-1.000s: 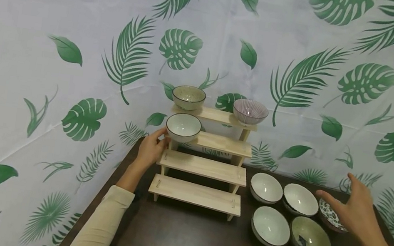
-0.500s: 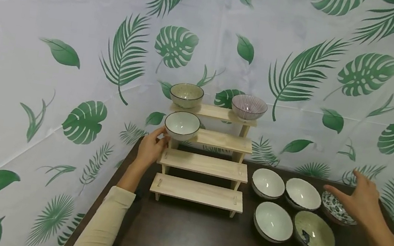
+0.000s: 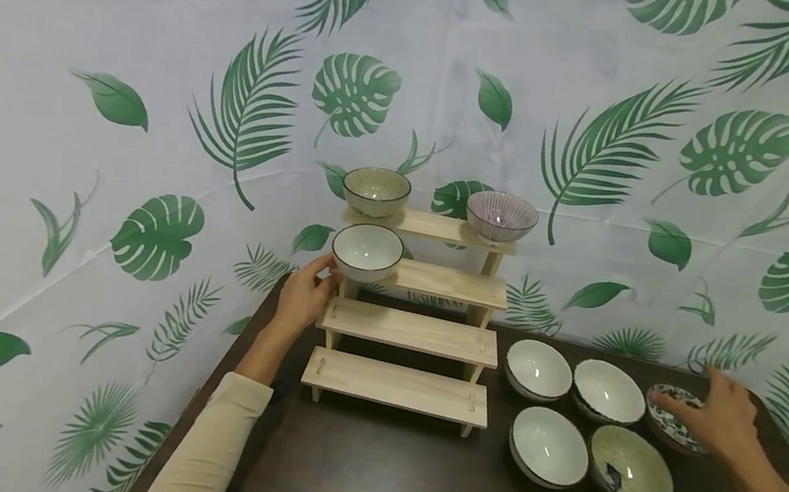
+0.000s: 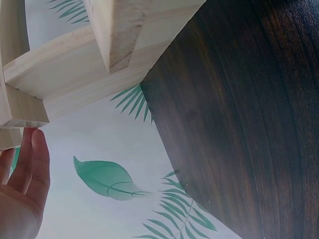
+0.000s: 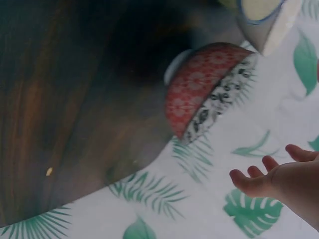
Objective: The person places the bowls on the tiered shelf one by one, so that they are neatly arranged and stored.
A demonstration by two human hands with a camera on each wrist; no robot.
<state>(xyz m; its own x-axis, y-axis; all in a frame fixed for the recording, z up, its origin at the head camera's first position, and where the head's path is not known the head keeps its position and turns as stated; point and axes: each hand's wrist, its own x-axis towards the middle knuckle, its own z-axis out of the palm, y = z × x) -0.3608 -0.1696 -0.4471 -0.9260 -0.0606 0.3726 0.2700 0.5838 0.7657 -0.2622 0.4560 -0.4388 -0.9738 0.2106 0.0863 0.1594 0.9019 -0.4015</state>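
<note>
In the head view, my left hand (image 3: 304, 296) is at the left end of the wooden stepped shelf (image 3: 413, 328), its fingertips right at the lower side of a white bowl (image 3: 367, 249) on the second tier from the top. Fairly straight fingers (image 4: 41, 154) meet the shelf's end in the left wrist view; the bowl is out of that view. My right hand (image 3: 722, 418), thumb and fingers spread apart, hovers over a floral bowl (image 3: 673, 415) at the far right, partly covering it. From the right wrist, this bowl shows a red patterned outside (image 5: 199, 84), and the hand has nothing in it.
On the top tier stand a greenish bowl (image 3: 375, 191) and a purple striped bowl (image 3: 501, 216). Right of the shelf, the dark table (image 3: 362, 477) bears white bowls (image 3: 539, 370) and an olive bowl (image 3: 631, 468). A leaf-print cloth (image 3: 451, 61) hangs behind.
My right hand has come down closer over the floral bowl. The left hand keeps its place by the white bowl. The head view has shifted slightly.
</note>
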